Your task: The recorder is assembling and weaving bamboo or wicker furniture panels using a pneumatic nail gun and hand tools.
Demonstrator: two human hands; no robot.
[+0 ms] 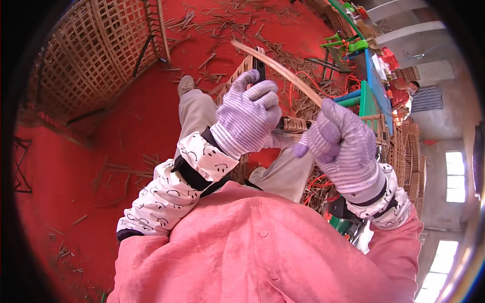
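Both of my hands wear lavender striped knit gloves. My left hand (248,116) is closed on a dark-framed woven piece (259,68) that stands in front of me, with tan strips wrapped along its edges. Much of that piece is hidden behind my hands. My right hand (346,144) is raised to the right, its fingers pinched around a long, flat tan strip (283,70). From the right hand the strip slants up and leftward, its far end passing over the woven piece. A gap separates the two hands.
A large woven lattice panel (96,55) leans at the upper left. Loose strips (288,60) litter the red floor (116,121). To the right are a blue-edged table (379,86), a green chair (357,45), stacked woven panels (404,151) and another person (402,96). An orange cord (323,91) lies among the scraps.
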